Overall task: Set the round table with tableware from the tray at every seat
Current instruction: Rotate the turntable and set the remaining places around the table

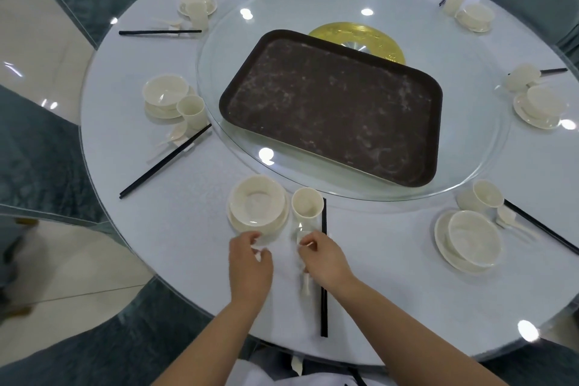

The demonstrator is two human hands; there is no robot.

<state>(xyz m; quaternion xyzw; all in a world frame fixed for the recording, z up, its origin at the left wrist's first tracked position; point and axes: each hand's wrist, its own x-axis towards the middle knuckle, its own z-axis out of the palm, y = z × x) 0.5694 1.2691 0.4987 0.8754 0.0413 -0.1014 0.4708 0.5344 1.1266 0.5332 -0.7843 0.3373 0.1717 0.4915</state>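
Tray (332, 103): bare, on glass turntable (470, 166)
Left hand (249, 266): fingers curled, pinching something small and white
Right hand (326, 257): fingers pinching spoon (305, 283) beside chopsticks (324, 307)

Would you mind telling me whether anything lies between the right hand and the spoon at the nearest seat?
Nothing visible does: the right hand is already on the spoon, fingers curled at its bowl end, beside the chopsticks and below the cup.

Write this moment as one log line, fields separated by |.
stage: nearest seat, spoon placing | left hand: pinches small white item | right hand: on spoon beside chopsticks | tray: empty
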